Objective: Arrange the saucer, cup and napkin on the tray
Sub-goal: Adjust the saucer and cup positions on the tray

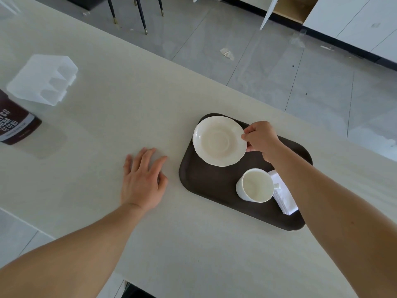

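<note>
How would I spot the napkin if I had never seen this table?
Find the dark brown tray on the pale table. At its near right corner, beside the white cup, lies the folded white napkin. It is the only flat, square-cornered cloth item among the round crockery.

Brown can, left edge mid-frame: cut off by frame, label text partly gone & blurred, only "COCOA"-like letters readable. Napkin, lower right of tray: partly hidden under cup & behind right forearm; folds/count can't tell. Tray's right side covered by same forearm. Right hand fingertips hidden under saucer rim; whether saucer rests on tray or is lifted, can't tell. Chair legs, top of frame, cut off by edge. Translucent plastic container, upper left: washed out, contents unclear. Dark shape at bottom edge, unidentifiable.
</note>
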Motion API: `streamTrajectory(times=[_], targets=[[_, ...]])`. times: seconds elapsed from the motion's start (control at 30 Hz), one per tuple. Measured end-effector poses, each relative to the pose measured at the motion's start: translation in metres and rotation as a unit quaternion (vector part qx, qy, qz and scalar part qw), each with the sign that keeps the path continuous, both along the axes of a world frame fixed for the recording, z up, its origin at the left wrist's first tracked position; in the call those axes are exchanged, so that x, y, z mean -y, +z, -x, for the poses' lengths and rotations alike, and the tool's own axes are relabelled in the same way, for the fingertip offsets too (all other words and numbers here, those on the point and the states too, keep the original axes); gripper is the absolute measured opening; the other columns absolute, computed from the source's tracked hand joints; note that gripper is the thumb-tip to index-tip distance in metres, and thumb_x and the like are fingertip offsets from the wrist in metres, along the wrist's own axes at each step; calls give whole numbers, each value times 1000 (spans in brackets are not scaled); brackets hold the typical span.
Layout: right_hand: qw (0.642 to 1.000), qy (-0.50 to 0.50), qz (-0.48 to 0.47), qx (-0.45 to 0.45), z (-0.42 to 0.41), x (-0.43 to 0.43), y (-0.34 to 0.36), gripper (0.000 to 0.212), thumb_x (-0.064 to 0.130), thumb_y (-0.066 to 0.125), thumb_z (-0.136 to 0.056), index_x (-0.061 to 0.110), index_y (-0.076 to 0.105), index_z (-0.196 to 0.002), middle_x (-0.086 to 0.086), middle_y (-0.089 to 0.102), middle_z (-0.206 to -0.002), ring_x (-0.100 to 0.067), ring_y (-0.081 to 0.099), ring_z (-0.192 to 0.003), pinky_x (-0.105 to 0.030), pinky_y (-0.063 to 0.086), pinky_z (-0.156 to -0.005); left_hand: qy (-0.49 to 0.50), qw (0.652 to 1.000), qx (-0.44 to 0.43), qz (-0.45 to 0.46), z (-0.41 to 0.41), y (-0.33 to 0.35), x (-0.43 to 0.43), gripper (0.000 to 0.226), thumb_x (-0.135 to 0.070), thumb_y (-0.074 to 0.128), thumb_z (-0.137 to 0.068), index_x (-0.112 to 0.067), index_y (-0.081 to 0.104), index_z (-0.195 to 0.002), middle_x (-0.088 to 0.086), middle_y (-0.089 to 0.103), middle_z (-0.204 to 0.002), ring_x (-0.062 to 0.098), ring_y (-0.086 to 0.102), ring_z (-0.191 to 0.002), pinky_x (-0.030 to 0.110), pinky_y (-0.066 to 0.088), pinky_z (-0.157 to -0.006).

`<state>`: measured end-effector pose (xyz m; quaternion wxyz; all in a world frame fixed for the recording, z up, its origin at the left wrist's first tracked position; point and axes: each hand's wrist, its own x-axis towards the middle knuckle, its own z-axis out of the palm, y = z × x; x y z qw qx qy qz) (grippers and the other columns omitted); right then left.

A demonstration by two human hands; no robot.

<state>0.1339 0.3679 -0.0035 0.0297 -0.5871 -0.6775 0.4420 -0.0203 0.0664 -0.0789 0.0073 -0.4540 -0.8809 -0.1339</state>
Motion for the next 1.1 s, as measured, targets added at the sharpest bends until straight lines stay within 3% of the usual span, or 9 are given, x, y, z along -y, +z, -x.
streamTrajectory(times=[0.23, 0.4, 0.57, 0.77, 1.1], targets=[[1000, -22, 9, -12, 1, -2, -1, 17, -2, 63, -89, 11, 63, -79, -10, 71, -84, -28, 74, -69, -37, 63, -65, -2, 1000, -2, 6, 1, -1, 1, 44, -28, 39, -88, -26, 57, -128, 11, 50, -144, 33, 40, -141, 58, 24, -119], [998, -52, 19, -23, 2, -3, -2, 16, -2, 64, -88, 11, 65, -78, -9, 73, -82, -26, 75, -60, -31, 61, -54, -2, 1000, 1, 10, 1, 0, 1, 44, -28, 40, -88, -26, 57, -128, 11, 51, -144, 33, 40, -141, 58, 24, -119], [997, -69, 27, -31, 3, -3, -4, 14, -2, 66, -87, 10, 66, -79, -9, 73, -83, -27, 75, -61, -40, 64, -65, 2, 1000, 7, 17, 0, 2, 0, 44, -28, 40, -87, -26, 58, -128, 11, 51, -144, 33, 40, -141, 58, 24, -119], [996, -79, 33, -38, 3, -1, -5, 14, -2, 66, -88, 10, 65, -80, -9, 72, -84, -25, 75, -58, -39, 64, -63, 1, 1000, 8, 12, -1, 3, 0, 44, -28, 39, -88, -25, 59, -128, 11, 52, -144, 33, 40, -141, 58, 24, -119], [993, -97, 47, -54, 3, 0, -5, 13, -4, 66, -88, 8, 65, -82, -12, 71, -91, -30, 74, -70, -44, 64, -66, 2, 1000, 13, 13, -1, 5, 1, 45, -27, 40, -88, -24, 60, -128, 12, 52, -144, 33, 40, -142, 58, 23, -120]])
